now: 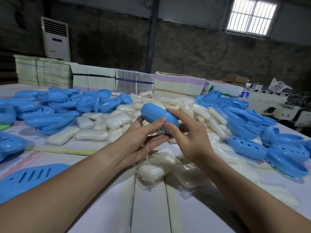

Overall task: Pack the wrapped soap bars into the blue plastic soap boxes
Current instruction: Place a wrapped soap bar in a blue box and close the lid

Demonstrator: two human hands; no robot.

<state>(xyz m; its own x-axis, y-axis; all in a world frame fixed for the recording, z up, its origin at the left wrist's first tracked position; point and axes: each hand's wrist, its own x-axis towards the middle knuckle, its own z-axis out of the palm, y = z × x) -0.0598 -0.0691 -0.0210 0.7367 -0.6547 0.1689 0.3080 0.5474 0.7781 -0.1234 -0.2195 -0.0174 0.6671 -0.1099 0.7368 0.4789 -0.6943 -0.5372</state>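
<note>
Both hands hold a closed blue soap box (159, 117) above the heap of wrapped soap bars (117, 121): the left hand (143, 140) cradles it, thumb pressing its side; the right hand (186, 132) pinches its end. If the halves are not fully snapped together, uneven squeezing could pop them apart and drop the bar.

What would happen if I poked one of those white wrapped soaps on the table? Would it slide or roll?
A wrapped soap bar would probably slide, not roll: it lies flat and looks blocky. Its clear wrapper looks shiny and crinkly, so it may feel slippery. The bar itself likely stays stiff, since the ones in the pile keep their shape.
</note>
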